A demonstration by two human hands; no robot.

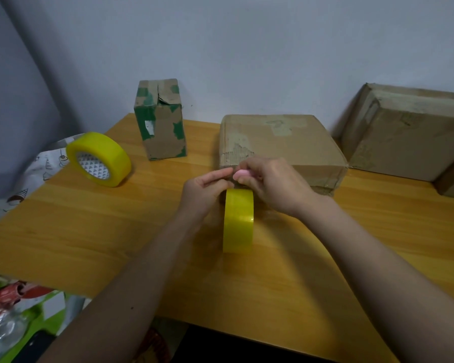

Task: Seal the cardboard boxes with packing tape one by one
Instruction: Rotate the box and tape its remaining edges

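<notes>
**Getting the tape ready, boxes still to seal**

Wooden table (89, 231) fills most of what you see, with a plain wall behind it.

Closest to you, a yellow tape roll (238, 221) stands on its edge in the middle of the table. Your left hand (207, 189) has its fingers curled at the top of the roll. Your right hand (273, 184) pinches something small and pink (240, 175) right at the top of the roll. You look to be hunting for the loose end of the tape, or cutting it, but you cannot tell which.

Just behind your hands sits a flat brown box (286, 142). No yellow tape shows on it yet, so it is probably the first one to seal.

Off to the left, a second tape roll (98, 158) lies near the table edge. Behind it stands a tall box with green patches (160, 121), its top flaps bent and not taped.

Far right, a big box (409, 132) leans by the wall.

So the job is just starting. All the boxes seem to need tape.
</notes>
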